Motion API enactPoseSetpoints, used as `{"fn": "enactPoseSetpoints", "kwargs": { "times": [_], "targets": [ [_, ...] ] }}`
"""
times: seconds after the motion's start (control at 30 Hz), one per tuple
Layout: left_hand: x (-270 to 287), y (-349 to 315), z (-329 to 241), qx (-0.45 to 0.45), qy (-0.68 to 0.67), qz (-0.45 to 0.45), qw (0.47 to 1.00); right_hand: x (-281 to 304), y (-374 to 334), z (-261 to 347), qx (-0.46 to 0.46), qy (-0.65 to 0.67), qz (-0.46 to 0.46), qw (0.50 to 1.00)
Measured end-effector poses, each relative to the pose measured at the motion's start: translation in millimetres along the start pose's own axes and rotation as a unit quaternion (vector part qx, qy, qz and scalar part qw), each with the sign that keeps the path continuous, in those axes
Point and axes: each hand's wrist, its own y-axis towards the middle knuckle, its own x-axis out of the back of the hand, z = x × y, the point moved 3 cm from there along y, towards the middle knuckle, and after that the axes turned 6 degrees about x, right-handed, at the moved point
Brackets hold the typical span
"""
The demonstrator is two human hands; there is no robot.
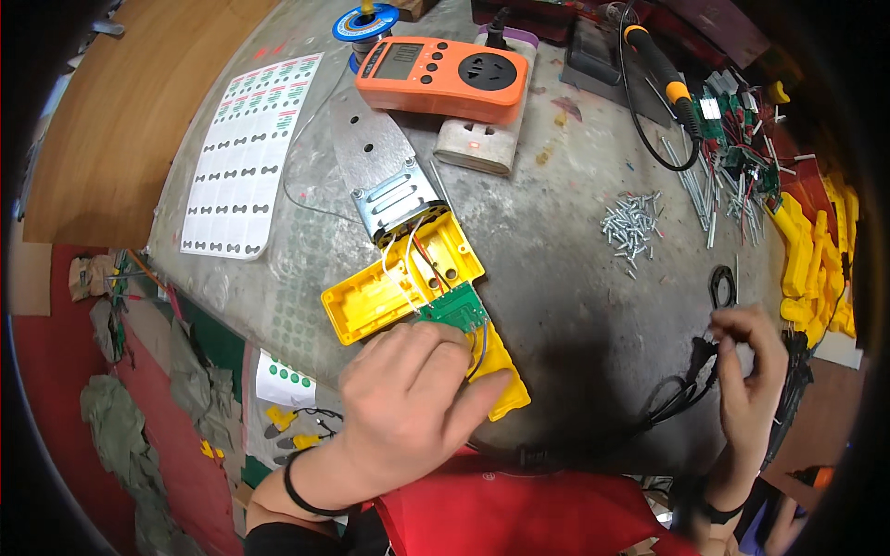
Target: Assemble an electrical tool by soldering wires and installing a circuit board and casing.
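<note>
My left hand (403,385) is curled over the lower part of a yellow plastic housing (357,301), its thumb lying across the handle end; its fingertips are partly hidden. Beside those fingers a green circuit board (456,309) rests on the housing, with white, red and black wires running into it. A slotted metal piece with a flat grey plate (394,199) joins the housing's far end. On the right, the fingers of my right hand (751,366) pinch a black power cord (681,385), which lies looped on the table with its plug near the fingers.
An orange power meter (440,79) sits on a white power strip (477,146) at the back, near a solder spool (364,23). A sticker sheet (250,157) lies left. Screws (630,227), a soldering iron (660,65), metal rods and yellow shells (816,255) occupy the right.
</note>
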Motion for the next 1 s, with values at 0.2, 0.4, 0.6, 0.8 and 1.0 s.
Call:
{"fn": "enactPoseSetpoints", "kwargs": {
  "times": [0.2, 0.4, 0.6, 0.8, 1.0],
  "targets": [
    [51, 49, 41, -0.072, 0.164, 0.037, 0.983, -6, -60, -4, -0.183, 0.005, 0.152, 0.971],
    [26, 95, 77, -0.197, 0.287, 0.15, 0.925, -20, -88, -9, -0.228, 0.029, 0.067, 0.971],
    [22, 106, 76, -0.221, 0.298, 0.194, 0.908, -33, -99, -17, -0.137, -0.054, -0.044, 0.988],
    [35, 75, 10, -0.19, 0.354, 0.209, 0.892, -9, -104, -59, -0.17, -0.086, -0.15, 0.97],
    [-5, 47, -22, -0.167, 0.286, 0.249, 0.91, 38, -111, -121, -0.193, -0.173, -0.241, 0.935]
  ]
}}
